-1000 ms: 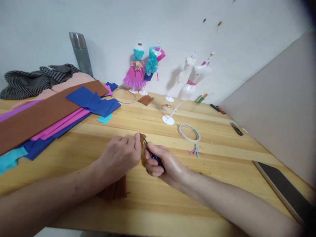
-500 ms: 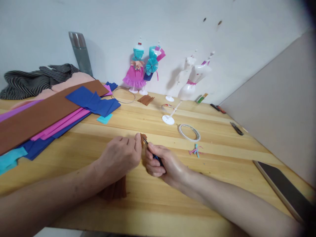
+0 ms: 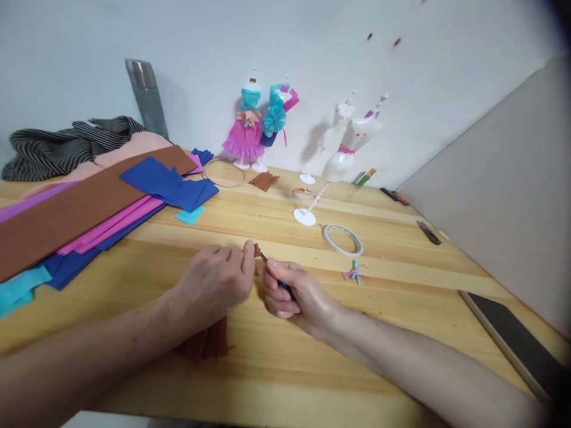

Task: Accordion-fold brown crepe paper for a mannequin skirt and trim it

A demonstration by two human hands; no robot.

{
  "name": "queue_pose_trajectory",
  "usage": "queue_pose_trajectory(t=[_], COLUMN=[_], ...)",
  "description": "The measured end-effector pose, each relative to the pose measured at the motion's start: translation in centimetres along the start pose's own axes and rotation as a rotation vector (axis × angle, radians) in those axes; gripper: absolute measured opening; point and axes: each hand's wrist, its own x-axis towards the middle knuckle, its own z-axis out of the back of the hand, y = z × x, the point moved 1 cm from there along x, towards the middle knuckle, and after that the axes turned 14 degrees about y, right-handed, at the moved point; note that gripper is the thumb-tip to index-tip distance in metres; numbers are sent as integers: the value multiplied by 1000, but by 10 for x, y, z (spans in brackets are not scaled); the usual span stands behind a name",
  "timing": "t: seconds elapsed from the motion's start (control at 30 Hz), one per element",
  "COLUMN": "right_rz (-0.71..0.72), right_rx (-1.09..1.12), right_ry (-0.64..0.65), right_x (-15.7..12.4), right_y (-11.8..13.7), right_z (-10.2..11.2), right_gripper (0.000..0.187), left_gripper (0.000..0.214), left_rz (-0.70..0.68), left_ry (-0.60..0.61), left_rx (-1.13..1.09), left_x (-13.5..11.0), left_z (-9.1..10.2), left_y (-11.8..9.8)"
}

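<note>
Pinched in my left hand [image 3: 220,279] is a brown pleated crepe paper strip [image 3: 257,249]; a small end of it sticks out past the thumb and forefinger. More pleated brown paper [image 3: 209,342] hangs below the wrist, partly covered by the forearm. My right hand [image 3: 289,291] is closed around the dark blue handles of what look like small scissors [image 3: 263,257]. Their thin dark tip meets the protruding brown end. Most of the handles are hidden by the fingers. The two hands are close together over the wooden table [image 3: 285,368].
Brown, blue and pink paper sheets [image 3: 89,208] lie at left before a bottle [image 3: 149,98]. Dressed mini mannequins [image 3: 245,137] and a bare one [image 3: 341,163] stand behind. A tape roll [image 3: 342,239], scraps [image 3: 354,273], a cutter [image 3: 429,232] and a phone [image 3: 508,339] are at right.
The left hand and the brown end have shifted very slightly, and less of the brown paper shows at the scissors' tip. Both hands keep their hold.
</note>
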Motion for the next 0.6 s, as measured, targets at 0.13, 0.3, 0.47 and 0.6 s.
queue_pose_trajectory(t=[0.13,0.3,0.47,0.6], right_rz=[-28,-67,-59,-46], right_rx=[48,89,93,88], right_ry=[49,79,70,64], right_x=[-1,-1,-1,-1], right_y=[1,2,2,1], right_z=[1,2,1,2], right_gripper=[41,41,42,42], left_gripper=[34,32,31,29], left_rz=[-1,-19,-24,-32], left_ry=[3,-13,-7,-12], left_rx=[-4,-14,-20,-22], left_x=[0,-1,-1,-3], left_z=[0,-1,-2,-5], left_y=[1,-1,-1,2])
